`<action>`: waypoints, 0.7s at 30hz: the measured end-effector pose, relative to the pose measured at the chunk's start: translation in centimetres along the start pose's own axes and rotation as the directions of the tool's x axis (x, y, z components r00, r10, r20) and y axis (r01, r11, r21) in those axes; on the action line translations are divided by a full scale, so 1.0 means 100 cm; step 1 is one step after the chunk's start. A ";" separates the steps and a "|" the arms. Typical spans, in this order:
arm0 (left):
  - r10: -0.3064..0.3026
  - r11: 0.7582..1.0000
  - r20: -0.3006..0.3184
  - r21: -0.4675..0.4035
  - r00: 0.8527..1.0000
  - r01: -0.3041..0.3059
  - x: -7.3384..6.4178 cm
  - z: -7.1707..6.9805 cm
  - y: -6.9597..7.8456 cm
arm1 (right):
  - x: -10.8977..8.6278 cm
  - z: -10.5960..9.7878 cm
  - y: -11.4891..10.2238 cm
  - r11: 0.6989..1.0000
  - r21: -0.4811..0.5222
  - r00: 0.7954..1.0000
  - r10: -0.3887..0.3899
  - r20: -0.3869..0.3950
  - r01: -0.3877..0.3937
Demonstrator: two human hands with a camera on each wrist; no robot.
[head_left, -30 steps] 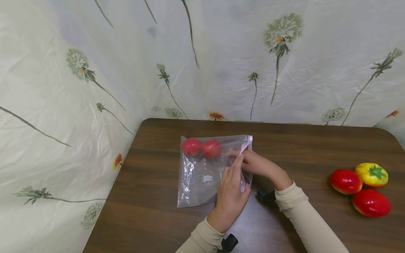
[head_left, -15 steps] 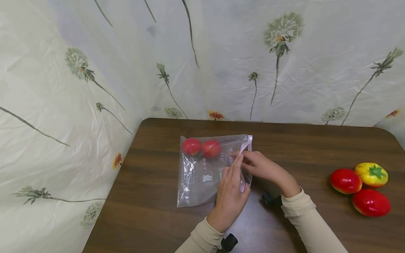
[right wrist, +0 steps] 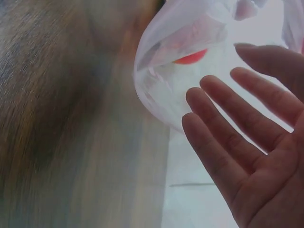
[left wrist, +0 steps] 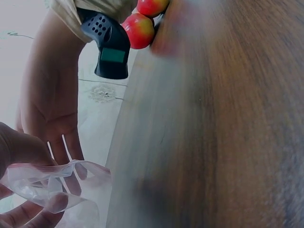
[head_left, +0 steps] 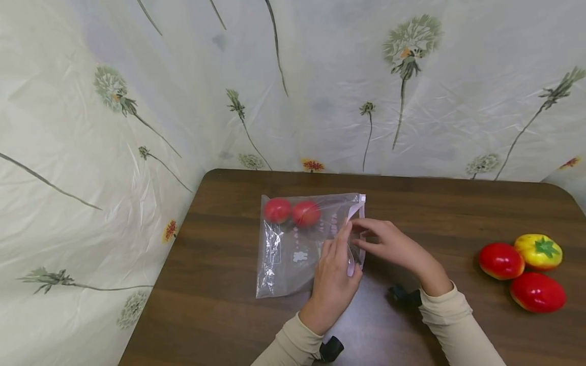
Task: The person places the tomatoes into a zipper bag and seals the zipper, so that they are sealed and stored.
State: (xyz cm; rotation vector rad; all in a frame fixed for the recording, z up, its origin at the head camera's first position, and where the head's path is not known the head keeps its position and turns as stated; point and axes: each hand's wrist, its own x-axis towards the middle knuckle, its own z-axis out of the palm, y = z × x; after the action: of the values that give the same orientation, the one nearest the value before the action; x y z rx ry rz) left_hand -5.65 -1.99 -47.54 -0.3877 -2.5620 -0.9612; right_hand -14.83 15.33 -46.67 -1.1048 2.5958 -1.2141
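A clear zip bag (head_left: 284, 274) lies on the table with two red round fruits inside, a left one (head_left: 277, 210) and a right one (head_left: 306, 213). My left hand (head_left: 333, 279) grips the bag's lilac-edged mouth, which gapes to the right; in the left wrist view the thumb (left wrist: 23, 147) lies over the film and fingertips show through it. My right hand (head_left: 389, 244) is at the mouth, its fingers loosely extended and nothing held. The right wrist view shows that palm and its spread fingers (right wrist: 213, 147) beside the mouth, with a bit of red within.
On the right of the wooden table (head_left: 220, 325) sit two glossy red fruits, an upper one (head_left: 501, 261) and a lower one (head_left: 537, 292). A yellow fruit (head_left: 537, 251) with a green star-shaped top touches them. Flower-printed sheeting (head_left: 320, 127) hangs behind and at left.
My right hand has drawn back to the right, its fingers coming out of the bag's mouth. The left hand and the fruits in the bag have stayed in place.
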 end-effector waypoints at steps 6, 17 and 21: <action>0.016 1.000 -0.018 0.019 1.000 -0.016 0.000 0.001 -0.002 | -0.011 -0.006 -0.005 0.999 -0.011 0.999 0.037 -0.015 -0.037; 0.019 0.999 -0.029 0.042 0.999 -0.018 0.000 0.003 -0.001 | -0.032 -0.018 -0.013 0.997 -0.063 0.997 0.028 -0.076 -0.032; 0.024 0.999 -0.033 0.034 0.999 -0.023 0.000 0.003 -0.001 | -0.042 -0.025 -0.011 0.993 -0.085 0.994 0.075 -0.077 -0.082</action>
State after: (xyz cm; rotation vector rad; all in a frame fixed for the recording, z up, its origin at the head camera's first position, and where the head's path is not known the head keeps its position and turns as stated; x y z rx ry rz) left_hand -5.77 -1.80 -47.81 -0.3879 -2.5342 -0.9080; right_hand -11.89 19.14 -45.15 -0.9791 2.7436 -1.1563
